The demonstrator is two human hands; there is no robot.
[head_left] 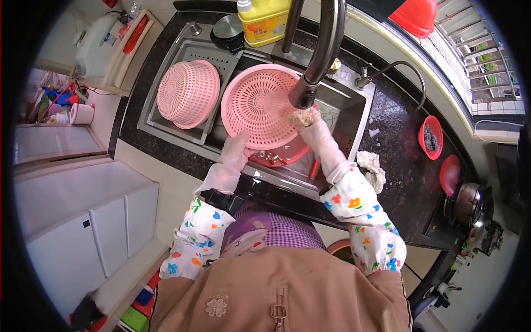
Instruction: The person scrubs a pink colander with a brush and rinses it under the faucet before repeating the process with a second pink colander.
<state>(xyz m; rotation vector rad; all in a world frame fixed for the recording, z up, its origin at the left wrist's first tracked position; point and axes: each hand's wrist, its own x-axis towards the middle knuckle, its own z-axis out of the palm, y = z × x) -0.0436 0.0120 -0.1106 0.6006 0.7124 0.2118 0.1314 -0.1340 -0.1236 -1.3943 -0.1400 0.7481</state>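
Note:
Over the sink (354, 119), a pink plastic colander (260, 102) is tilted so that its perforated base faces me. My left hand (238, 150), in a translucent glove, grips the colander's near rim. A tan, fibrous scrubber (302, 117) is in my right hand (319, 138), also gloved, at the colander's right side. Just above that hand hangs the dark faucet (304, 91), partly covering the colander. Below the colander, a second pink basin (276, 157) shows in part, with small brownish bits in it. A red-handled tool (314, 169) lies beside it.
Another pink colander (185, 94) rests upside down on the left drainboard. A yellow jug (264, 22) stands behind the sink. On the right counter are a crumpled whitish cloth (371, 170) and a red bowl (431, 137) with grey scouring wool. A pot (469, 202) stands farther right.

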